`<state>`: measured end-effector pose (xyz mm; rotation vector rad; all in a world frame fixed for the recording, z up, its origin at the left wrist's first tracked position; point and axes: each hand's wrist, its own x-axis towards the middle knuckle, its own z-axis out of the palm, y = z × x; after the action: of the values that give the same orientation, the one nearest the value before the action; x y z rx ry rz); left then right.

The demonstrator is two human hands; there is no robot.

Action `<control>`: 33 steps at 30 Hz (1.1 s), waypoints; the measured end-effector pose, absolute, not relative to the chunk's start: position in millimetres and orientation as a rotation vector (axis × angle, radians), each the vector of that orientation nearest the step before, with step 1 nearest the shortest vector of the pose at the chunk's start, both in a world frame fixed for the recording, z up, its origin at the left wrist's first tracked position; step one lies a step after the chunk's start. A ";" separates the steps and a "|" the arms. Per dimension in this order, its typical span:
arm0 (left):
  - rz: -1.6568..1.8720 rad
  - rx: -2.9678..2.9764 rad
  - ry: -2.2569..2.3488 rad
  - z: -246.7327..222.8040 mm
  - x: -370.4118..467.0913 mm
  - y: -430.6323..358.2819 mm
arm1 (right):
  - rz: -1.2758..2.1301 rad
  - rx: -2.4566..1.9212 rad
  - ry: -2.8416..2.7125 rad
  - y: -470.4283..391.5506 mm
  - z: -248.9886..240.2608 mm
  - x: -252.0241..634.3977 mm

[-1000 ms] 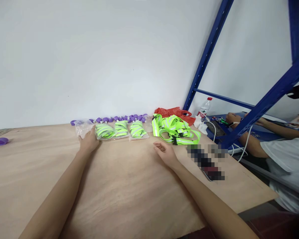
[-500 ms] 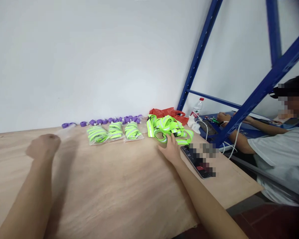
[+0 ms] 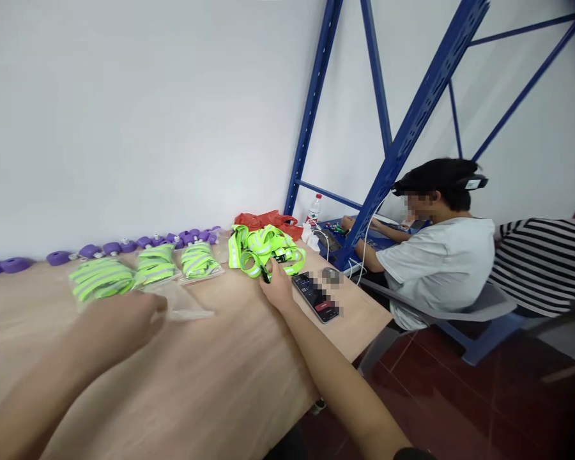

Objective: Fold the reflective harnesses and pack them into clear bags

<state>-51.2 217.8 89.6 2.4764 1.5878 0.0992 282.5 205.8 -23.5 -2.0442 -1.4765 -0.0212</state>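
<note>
My left hand (image 3: pixel 124 322), blurred and closed, pinches a clear plastic bag (image 3: pixel 186 305) just above the table. Behind it lie three clear packets with folded neon-green reflective straps (image 3: pixel 100 279), (image 3: pixel 156 262), (image 3: pixel 199 259). To the right, my right hand (image 3: pixel 278 287) reaches the front of a loose pile of reflective straps (image 3: pixel 263 243). Its fingers are closed on a reflective strap by a small black piece (image 3: pixel 266 276); the fingertips are partly hidden.
Purple round items (image 3: pixel 110 248) line the wall. A red plastic bag (image 3: pixel 263 220) lies behind the straps, and a phone (image 3: pixel 316 297) near my right wrist. Blue rack posts (image 3: pixel 402 134) rise at the right. A co-worker (image 3: pixel 436 255) sits beyond, near a water bottle (image 3: pixel 315 209).
The view has turned right. My left hand has come right and nearer to the packets with the plastic bag. My right hand, spread at the strap pile before, now closes on a strap.
</note>
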 end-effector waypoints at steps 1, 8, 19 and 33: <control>-0.057 2.484 1.532 89.0 -38.3 208.4 | -0.019 -2.040 -1.475 206.7 -25.4 283.2; -0.202 2.521 1.281 69.2 4.1 186.3 | -0.038 -2.002 -1.516 209.2 -27.7 286.8; -0.084 2.668 1.255 18.7 12.0 218.0 | 0.063 -1.942 -1.495 210.3 -9.6 286.1; 0.060 2.503 1.312 21.1 -3.4 231.5 | 0.035 -1.016 -1.467 281.3 295.5 315.8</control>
<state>-3.4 231.5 21.1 2.5033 1.3124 0.0598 315.8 281.3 295.5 -1.0158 -1.4669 0.0352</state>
